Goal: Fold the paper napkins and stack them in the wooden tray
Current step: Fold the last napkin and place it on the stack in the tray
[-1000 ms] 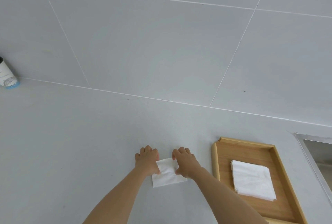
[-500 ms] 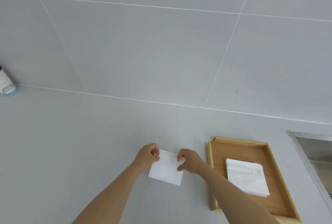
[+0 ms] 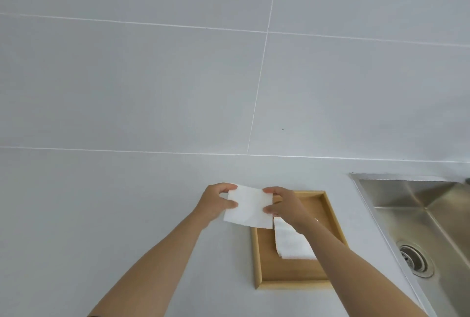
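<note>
Wooden tray (image 3: 258,260) holds stacked napkins (image 3: 292,245) — left hand (image 3: 216,204), right hand (image 3: 284,206) pinch folded napkin (image 3: 248,206) above.

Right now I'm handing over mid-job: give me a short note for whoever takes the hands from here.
Left hand: pinching the left edge of the folded napkin.
Right hand: pinching its right edge.
The napkin is held in the air, overlapping the near-left corner of the wooden tray.
Done: a stack of folded napkins already lies in the tray, partly hidden by the right forearm.
Left: lay this napkin on the stack and release. No other loose napkins are in view on the counter.
</note>
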The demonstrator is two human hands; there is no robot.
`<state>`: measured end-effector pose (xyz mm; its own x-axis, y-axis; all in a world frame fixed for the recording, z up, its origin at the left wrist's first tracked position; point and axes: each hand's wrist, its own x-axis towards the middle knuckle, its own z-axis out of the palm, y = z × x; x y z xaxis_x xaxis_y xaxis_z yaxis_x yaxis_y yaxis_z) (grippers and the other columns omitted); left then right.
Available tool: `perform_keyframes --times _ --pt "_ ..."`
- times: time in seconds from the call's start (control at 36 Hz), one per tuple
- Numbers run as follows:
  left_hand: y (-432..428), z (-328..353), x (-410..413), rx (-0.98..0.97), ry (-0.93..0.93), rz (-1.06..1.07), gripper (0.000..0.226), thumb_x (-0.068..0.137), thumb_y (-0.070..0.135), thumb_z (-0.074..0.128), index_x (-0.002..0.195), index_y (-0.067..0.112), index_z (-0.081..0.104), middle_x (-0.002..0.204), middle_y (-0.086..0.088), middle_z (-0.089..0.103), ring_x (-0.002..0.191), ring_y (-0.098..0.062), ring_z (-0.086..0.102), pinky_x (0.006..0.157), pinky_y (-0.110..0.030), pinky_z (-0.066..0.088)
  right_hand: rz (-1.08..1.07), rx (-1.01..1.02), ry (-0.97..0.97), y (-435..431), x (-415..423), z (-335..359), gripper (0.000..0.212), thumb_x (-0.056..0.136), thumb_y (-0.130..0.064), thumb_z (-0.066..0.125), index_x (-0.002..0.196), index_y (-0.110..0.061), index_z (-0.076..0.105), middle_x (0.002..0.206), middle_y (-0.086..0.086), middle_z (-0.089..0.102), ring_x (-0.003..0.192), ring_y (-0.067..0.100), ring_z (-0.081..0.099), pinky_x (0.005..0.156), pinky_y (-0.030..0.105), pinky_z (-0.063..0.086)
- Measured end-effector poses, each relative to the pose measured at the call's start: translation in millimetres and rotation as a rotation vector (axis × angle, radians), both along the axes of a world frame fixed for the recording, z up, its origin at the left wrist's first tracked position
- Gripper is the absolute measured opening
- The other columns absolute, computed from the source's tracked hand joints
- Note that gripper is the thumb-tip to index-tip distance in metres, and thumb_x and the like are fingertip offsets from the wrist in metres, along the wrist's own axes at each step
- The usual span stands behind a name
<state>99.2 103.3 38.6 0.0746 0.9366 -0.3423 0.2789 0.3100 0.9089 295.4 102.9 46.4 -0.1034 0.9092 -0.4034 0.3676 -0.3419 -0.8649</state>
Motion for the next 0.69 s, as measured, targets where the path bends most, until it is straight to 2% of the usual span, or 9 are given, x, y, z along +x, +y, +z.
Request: perform_keyframes --times 0.06,0.19,0.25,0.33,0.42,0.5,0.56,0.61,0.69 --pt "2 0 18 -0.007 0.019 -0.042 0.05 0.076 -0.006 0.066 0.123 0.008 0.056 0.121 -0.007 0.055 0.122 -0.024 0.05 0.103 -0.035 0.042 -0.039 0.004 -0.03 -2 19 1 0.048 0.078 0.013 0.061 0.122 -0.004 0.053 0.117 0.009 0.052 0.085 0.021 0.057 0.067 0.022 0.049" --pt "1 -9 62 -0.014 0.079 -0.15 0.057 0.076 -0.004 0.067 0.128 0.011 0.052 0.136 -0.006 0.05 0.131 -0.022 0.042 0.104 -0.029 0.037 -0.094 0.009 -0.175 -10 62 -6 0.045 0.08 0.007 0.061 0.123 -0.006 0.054 0.105 0.009 0.056 0.08 0.019 0.057 0.065 0.022 0.05" --pt "1 -19 107 -0.031 0.145 -0.23 0.06 0.076 -0.002 0.067 0.131 0.013 0.049 0.139 -0.003 0.047 0.133 -0.02 0.04 0.104 -0.027 0.036 -0.106 -0.02 -0.26 -12 103 -18 0.044 0.081 0.004 0.061 0.123 -0.007 0.055 0.1 0.007 0.056 0.075 0.018 0.056 0.067 0.026 0.05" --pt "-8 -25 116 -0.039 0.213 -0.277 0.063 0.079 0.001 0.066 0.136 0.015 0.044 0.145 -0.003 0.041 0.136 -0.02 0.036 0.107 -0.028 0.034 -0.081 -0.039 -0.345 -14 108 -30 0.045 0.081 0.003 0.06 0.125 -0.008 0.054 0.104 0.007 0.055 0.072 0.017 0.054 0.062 0.023 0.048" --pt "-9 -35 126 -0.054 0.267 -0.314 0.066 0.08 0.001 0.066 0.139 0.014 0.038 0.149 -0.004 0.037 0.139 -0.019 0.031 0.111 -0.029 0.03 -0.074 -0.055 -0.392 -13 113 -43 0.049 0.081 0.005 0.058 0.128 -0.008 0.052 0.12 0.008 0.054 0.087 0.018 0.05 0.07 0.024 0.047" --pt "-15 -38 128 -0.05 0.332 -0.334 0.068 0.081 0.002 0.065 0.141 0.012 0.034 0.151 -0.006 0.034 0.141 -0.02 0.029 0.113 -0.031 0.028 -0.024 -0.056 -0.463 -16 109 -51 0.052 0.083 0.007 0.052 0.131 -0.009 0.048 0.133 0.007 0.051 0.106 0.025 0.055 0.072 0.021 0.044" --pt "-18 -41 129 -0.042 0.371 -0.355 0.069 0.082 0.003 0.065 0.142 0.011 0.032 0.151 -0.006 0.032 0.141 -0.021 0.029 0.114 -0.031 0.028 -0.004 -0.051 -0.494 -17 107 -54 0.051 0.084 0.007 0.05 0.132 -0.009 0.047 0.139 0.007 0.046 0.122 0.024 0.05 0.084 0.022 0.044" --pt "-20 -44 131 -0.023 0.423 -0.377 0.069 0.083 0.004 0.064 0.143 0.01 0.03 0.153 -0.006 0.029 0.141 -0.022 0.028 0.114 -0.031 0.027 0.023 -0.044 -0.541 -19 105 -56 0.05 0.086 0.008 0.047 0.133 -0.009 0.046 0.141 0.006 0.045 0.128 0.022 0.045 0.095 0.024 0.041" --pt "-22 -47 131 0.001 0.473 -0.386 0.069 0.084 0.002 0.063 0.143 0.009 0.028 0.153 -0.005 0.028 0.141 -0.021 0.028 0.113 -0.028 0.028 0.079 -0.03 -0.597 -20 103 -59 0.052 0.087 0.009 0.044 0.135 -0.01 0.044 0.144 0.005 0.042 0.13 0.02 0.043 0.1 0.022 0.039"
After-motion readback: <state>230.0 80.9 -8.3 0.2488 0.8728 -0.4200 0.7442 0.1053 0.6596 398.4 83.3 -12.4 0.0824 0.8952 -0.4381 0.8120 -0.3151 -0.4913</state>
